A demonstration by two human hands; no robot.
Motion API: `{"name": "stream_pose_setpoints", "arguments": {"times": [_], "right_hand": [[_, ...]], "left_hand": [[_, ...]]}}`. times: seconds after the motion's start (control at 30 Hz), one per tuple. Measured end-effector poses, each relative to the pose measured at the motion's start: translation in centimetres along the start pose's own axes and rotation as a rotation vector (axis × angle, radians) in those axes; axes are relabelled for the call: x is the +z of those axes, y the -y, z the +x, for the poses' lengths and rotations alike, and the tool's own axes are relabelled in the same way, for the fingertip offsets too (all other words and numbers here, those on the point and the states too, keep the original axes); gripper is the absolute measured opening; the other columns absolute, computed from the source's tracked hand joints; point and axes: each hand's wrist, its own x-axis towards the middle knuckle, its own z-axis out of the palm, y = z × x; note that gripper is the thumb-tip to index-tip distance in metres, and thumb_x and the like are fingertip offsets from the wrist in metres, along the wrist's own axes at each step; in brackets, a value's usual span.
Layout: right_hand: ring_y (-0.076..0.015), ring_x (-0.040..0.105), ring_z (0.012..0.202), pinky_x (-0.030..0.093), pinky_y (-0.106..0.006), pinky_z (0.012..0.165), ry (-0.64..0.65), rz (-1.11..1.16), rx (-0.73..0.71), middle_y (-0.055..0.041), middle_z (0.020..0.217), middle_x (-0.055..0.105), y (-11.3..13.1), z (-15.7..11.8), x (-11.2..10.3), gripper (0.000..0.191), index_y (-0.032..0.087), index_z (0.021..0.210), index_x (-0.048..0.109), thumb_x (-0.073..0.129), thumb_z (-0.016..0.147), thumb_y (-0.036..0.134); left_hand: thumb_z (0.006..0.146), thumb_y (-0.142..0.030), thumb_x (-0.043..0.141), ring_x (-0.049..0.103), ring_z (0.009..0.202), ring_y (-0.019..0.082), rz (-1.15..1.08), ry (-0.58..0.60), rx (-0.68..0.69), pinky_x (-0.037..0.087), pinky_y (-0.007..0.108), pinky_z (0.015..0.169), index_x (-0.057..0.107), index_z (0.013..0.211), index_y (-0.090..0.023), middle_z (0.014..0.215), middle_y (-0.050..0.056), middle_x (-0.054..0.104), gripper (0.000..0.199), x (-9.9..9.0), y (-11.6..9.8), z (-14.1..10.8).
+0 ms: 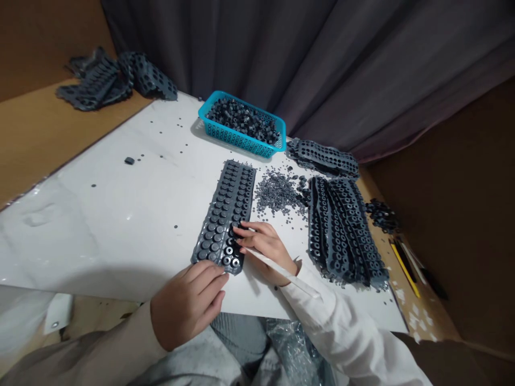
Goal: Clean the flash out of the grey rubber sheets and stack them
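Note:
A long dark grey moulded sheet (227,206) with rows of round raised knobs lies on the white table. My left hand (191,300) rests at the sheet's near edge, its fingertips touching the lower corner and its fingers close together. Over the sheet's lower right part is my right hand (265,249), its fingers wrapped round a thin white stick (281,272) that slants down to the right. Near its fingertips, several knobs show light rings. The stick's far tip is hidden by the fingers.
A blue basket (241,140) of small dark parts stands behind the sheet. To its right lie a pile of tiny discs (277,192) and stacked grey sheets (344,230). More sheets (96,83) are at the back left; a yellow tool (404,268) is at the right.

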Motion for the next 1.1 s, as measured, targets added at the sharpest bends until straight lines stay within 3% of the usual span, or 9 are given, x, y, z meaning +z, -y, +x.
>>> {"name": "stream_pose_setpoints", "arguments": {"times": [0.2,0.37,0.5,0.7,1.1], "right_hand": [[-0.0194,0.061,0.102,0.047,-0.039,0.085,0.041,-0.289,-0.111,-0.0039,0.115,0.067,-0.9,0.4,0.1,0.011,0.024,0.094,0.062,0.053,0.090,0.018],[-0.0238,0.055,0.112,0.048,-0.044,0.089,-0.173,-0.348,0.069,-0.0100,0.117,0.064,-2.3,1.2,-1.5,0.014,0.020,0.097,0.060,0.048,0.091,0.018],[-0.0262,0.044,0.126,0.039,-0.052,0.101,-0.250,-0.203,0.187,-0.0134,0.126,0.058,-1.9,1.3,-2.7,0.011,0.019,0.093,0.059,0.048,0.090,0.020],[-0.0206,0.058,0.108,0.050,-0.041,0.090,-0.052,0.346,0.250,-0.0095,0.105,0.069,1.5,-0.1,-1.3,0.008,0.020,0.094,0.059,0.054,0.088,0.022],[-0.0189,0.056,0.107,0.049,-0.038,0.090,0.010,0.407,0.269,-0.0081,0.104,0.070,2.0,-0.3,-0.5,0.007,0.020,0.093,0.060,0.056,0.088,0.024]], "left_hand": [[0.085,-0.010,0.046,0.058,0.089,0.023,-0.008,0.005,-0.011,0.051,0.037,0.078,0.061,0.099,-0.011,0.092,0.010,0.065,0.021,-0.1,-0.1,0.1],[0.086,-0.010,0.046,0.059,0.090,0.022,-0.004,-0.003,-0.014,0.051,0.037,0.080,0.061,0.101,-0.011,0.093,0.010,0.065,0.022,-0.1,-0.1,0.1],[0.086,-0.011,0.046,0.059,0.090,0.022,-0.001,-0.010,0.000,0.052,0.037,0.079,0.062,0.102,-0.010,0.092,0.010,0.066,0.023,-0.1,-0.1,0.2],[0.085,-0.010,0.046,0.058,0.089,0.023,-0.014,-0.004,-0.014,0.051,0.037,0.079,0.062,0.100,-0.011,0.091,0.010,0.066,0.022,-0.1,-0.1,0.2],[0.086,-0.010,0.045,0.056,0.090,0.023,-0.023,0.008,-0.017,0.050,0.038,0.079,0.061,0.098,-0.010,0.092,0.010,0.064,0.020,0.0,-0.1,0.2]]}}
